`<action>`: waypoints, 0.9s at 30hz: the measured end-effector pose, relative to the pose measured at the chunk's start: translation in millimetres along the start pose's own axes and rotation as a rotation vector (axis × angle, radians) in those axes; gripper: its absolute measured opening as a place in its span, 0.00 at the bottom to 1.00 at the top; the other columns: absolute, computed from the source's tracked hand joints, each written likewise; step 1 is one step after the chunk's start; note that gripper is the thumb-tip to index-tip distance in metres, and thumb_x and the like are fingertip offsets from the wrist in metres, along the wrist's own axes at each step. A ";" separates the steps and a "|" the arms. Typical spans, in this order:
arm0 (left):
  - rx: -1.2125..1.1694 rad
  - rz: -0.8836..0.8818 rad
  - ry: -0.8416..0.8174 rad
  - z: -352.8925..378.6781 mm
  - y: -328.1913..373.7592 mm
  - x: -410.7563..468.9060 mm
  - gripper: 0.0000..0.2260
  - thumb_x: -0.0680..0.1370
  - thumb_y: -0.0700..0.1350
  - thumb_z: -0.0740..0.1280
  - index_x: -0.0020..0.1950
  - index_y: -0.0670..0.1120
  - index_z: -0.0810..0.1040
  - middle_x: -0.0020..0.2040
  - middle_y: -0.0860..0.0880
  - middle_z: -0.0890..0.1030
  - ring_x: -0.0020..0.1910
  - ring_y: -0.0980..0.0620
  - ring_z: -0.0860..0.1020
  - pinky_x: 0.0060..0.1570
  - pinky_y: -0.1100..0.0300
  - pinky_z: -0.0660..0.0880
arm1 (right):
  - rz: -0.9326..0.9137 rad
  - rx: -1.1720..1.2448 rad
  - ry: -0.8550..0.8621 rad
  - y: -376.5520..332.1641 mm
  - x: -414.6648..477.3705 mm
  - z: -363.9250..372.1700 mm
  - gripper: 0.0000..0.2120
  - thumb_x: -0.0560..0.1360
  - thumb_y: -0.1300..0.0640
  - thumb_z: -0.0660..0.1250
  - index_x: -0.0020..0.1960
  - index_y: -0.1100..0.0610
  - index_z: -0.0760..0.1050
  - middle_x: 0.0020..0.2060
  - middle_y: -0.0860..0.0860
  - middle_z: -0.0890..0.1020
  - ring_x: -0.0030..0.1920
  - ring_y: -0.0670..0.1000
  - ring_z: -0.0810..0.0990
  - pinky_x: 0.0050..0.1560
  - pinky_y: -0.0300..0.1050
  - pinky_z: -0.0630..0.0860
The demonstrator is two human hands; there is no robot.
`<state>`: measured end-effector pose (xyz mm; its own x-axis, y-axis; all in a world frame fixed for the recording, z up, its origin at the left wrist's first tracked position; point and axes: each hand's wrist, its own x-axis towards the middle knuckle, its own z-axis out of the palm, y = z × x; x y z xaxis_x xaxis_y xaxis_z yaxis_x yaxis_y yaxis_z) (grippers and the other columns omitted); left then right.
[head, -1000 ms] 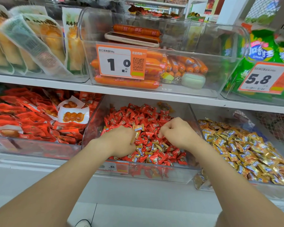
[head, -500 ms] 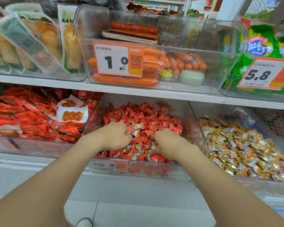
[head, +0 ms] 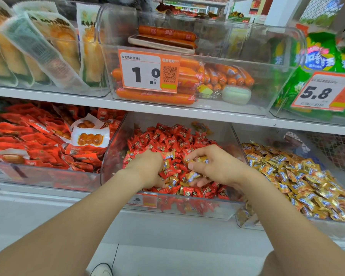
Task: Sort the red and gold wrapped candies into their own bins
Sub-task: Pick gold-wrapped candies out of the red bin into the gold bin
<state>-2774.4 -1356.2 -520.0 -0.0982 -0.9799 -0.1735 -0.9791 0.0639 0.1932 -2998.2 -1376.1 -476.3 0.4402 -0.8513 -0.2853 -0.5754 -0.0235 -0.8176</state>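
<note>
Red candies (head: 167, 136) are lying heaped in the clear plastic middle bin (head: 207, 211) under the white shelf board (head: 48, 95). They are small, glossy, pillow-shaped pieces with crimped ends, their long axes pointing every which way.

Off to the left, the left bin (head: 48, 176) is holding flat red packets (head: 38, 140), a few of them white-edged and showing round brown snacks.

Coming across, the left hand (head: 145, 168) is pressing down into the near left part of the red heap. Its knuckles are up and its fingers are curling under among the wrappers. From here I cannot tell whether it is gripping anything. A stray gold candy (head: 168, 155) is sitting just beside its fingertips, lying roughly crosswise. More gold wrappers are showing among the red ones between the two hands.

The right hand (head: 217, 166) is hovering over the near right part of the same heap. It is pinching a shiny gold piece (head: 198, 159) between its thumb and curled fingers, the long axis running left to right.

Further right, past the clear wall, the gold candies (head: 299, 182) are lying piled in the right bin (head: 251, 224). Their crinkly foil is carrying blue labels, and they too are pointing in all directions.

Above the board, orange sausages (head: 155, 97) are lying lengthwise, left to right, behind a price tag (head: 147, 70) reading 1.0.
</note>
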 end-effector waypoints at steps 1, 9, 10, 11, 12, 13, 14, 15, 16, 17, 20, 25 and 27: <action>-0.020 0.014 -0.021 2.4 -0.7 0.7 0.22 0.71 0.52 0.81 0.33 0.44 0.70 0.32 0.47 0.74 0.32 0.43 0.72 0.33 0.54 0.70 | -0.002 0.062 0.018 -1.8 -1.0 1.6 0.09 0.84 0.61 0.68 0.63 0.56 0.79 0.57 0.58 0.81 0.42 0.56 0.89 0.39 0.44 0.84; -0.139 0.065 -0.073 -14.6 -6.8 -12.9 0.14 0.84 0.52 0.62 0.46 0.44 0.73 0.40 0.47 0.76 0.39 0.47 0.74 0.35 0.54 0.66 | 0.274 0.550 -0.063 1.9 12.0 6.1 0.11 0.83 0.68 0.63 0.63 0.63 0.78 0.50 0.63 0.80 0.41 0.55 0.84 0.33 0.41 0.77; -0.181 0.056 -0.067 -17.7 -7.5 -15.6 0.12 0.84 0.52 0.61 0.46 0.45 0.74 0.41 0.47 0.78 0.41 0.47 0.76 0.37 0.54 0.69 | 0.312 0.638 -0.075 1.6 14.9 6.4 0.13 0.83 0.68 0.61 0.66 0.63 0.76 0.50 0.63 0.79 0.40 0.55 0.83 0.33 0.41 0.77; -0.224 0.038 -0.062 -19.9 -8.1 -17.6 0.12 0.83 0.52 0.61 0.46 0.46 0.74 0.43 0.46 0.79 0.43 0.45 0.77 0.41 0.52 0.72 | 0.341 0.727 -0.089 1.0 17.4 7.0 0.15 0.83 0.68 0.59 0.68 0.63 0.74 0.50 0.64 0.80 0.39 0.55 0.82 0.32 0.41 0.77; -0.252 0.018 -0.058 -22.2 -8.3 -19.5 0.13 0.83 0.53 0.61 0.45 0.45 0.72 0.44 0.46 0.80 0.46 0.44 0.78 0.44 0.51 0.74 | 0.360 0.809 -0.103 0.3 18.6 7.0 0.17 0.83 0.68 0.57 0.70 0.62 0.73 0.50 0.65 0.80 0.38 0.55 0.81 0.31 0.41 0.77; -0.260 -0.002 -0.050 -22.8 -9.2 -20.0 0.14 0.83 0.53 0.61 0.44 0.45 0.70 0.44 0.46 0.80 0.46 0.43 0.78 0.46 0.49 0.75 | 0.370 0.884 -0.119 -0.5 19.8 7.2 0.17 0.83 0.68 0.56 0.70 0.60 0.72 0.50 0.65 0.81 0.38 0.55 0.80 0.31 0.41 0.77; -0.254 -0.018 -0.033 -23.3 -9.8 -20.2 0.15 0.83 0.55 0.60 0.44 0.45 0.69 0.43 0.46 0.78 0.45 0.43 0.78 0.46 0.50 0.74 | 0.373 0.947 -0.133 -1.6 20.5 7.6 0.17 0.82 0.68 0.56 0.68 0.59 0.72 0.49 0.65 0.81 0.37 0.55 0.80 0.31 0.42 0.77; -0.243 -0.029 -0.012 -22.9 -10.5 -19.4 0.17 0.84 0.56 0.58 0.43 0.44 0.70 0.40 0.45 0.77 0.41 0.45 0.76 0.43 0.51 0.73 | 0.369 1.001 -0.142 -2.5 20.9 7.9 0.18 0.80 0.68 0.57 0.67 0.58 0.72 0.48 0.65 0.81 0.37 0.55 0.79 0.32 0.43 0.77; -0.232 -0.031 0.008 -23.3 -10.5 -19.1 0.21 0.85 0.57 0.56 0.41 0.43 0.70 0.37 0.45 0.77 0.37 0.46 0.75 0.40 0.53 0.71 | 0.363 1.047 -0.146 -3.8 20.3 8.0 0.18 0.78 0.68 0.59 0.66 0.58 0.73 0.47 0.64 0.81 0.37 0.56 0.79 0.32 0.43 0.76; -0.228 -0.032 0.016 -23.2 -10.7 -17.8 0.24 0.86 0.57 0.54 0.38 0.43 0.70 0.33 0.45 0.75 0.34 0.47 0.74 0.38 0.55 0.70 | 0.361 1.077 -0.143 -4.2 20.9 8.5 0.19 0.75 0.67 0.61 0.65 0.58 0.74 0.45 0.63 0.81 0.37 0.55 0.78 0.33 0.43 0.76; -0.242 -0.035 0.033 -23.2 -11.2 -13.7 0.21 0.86 0.48 0.55 0.33 0.43 0.65 0.30 0.43 0.68 0.31 0.45 0.64 0.32 0.55 0.63 | 0.362 1.099 -0.101 -6.1 21.6 10.2 0.17 0.74 0.63 0.64 0.62 0.58 0.77 0.44 0.59 0.78 0.35 0.54 0.76 0.32 0.42 0.72; -0.343 -0.083 0.078 -20.9 -12.8 -7.9 0.18 0.82 0.45 0.61 0.32 0.42 0.66 0.28 0.43 0.69 0.27 0.46 0.65 0.32 0.51 0.71 | 0.382 0.981 -0.053 -8.3 21.8 14.4 0.06 0.80 0.53 0.67 0.51 0.55 0.77 0.35 0.53 0.75 0.30 0.49 0.71 0.25 0.36 0.64; -0.435 -0.097 0.082 -23.6 -12.5 -7.4 0.17 0.82 0.45 0.64 0.34 0.42 0.69 0.28 0.41 0.79 0.23 0.46 0.76 0.33 0.55 0.79 | 0.367 0.868 0.021 -8.9 23.7 18.7 0.10 0.81 0.50 0.69 0.46 0.55 0.75 0.32 0.51 0.73 0.29 0.49 0.74 0.22 0.35 0.65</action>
<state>-2757.3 -1354.2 -498.4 0.0216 -0.9903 -0.1370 -0.8155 -0.0968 0.5706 -2969.8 -1386.2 -485.2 0.3156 -0.7374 -0.5971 0.0428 0.6397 -0.7674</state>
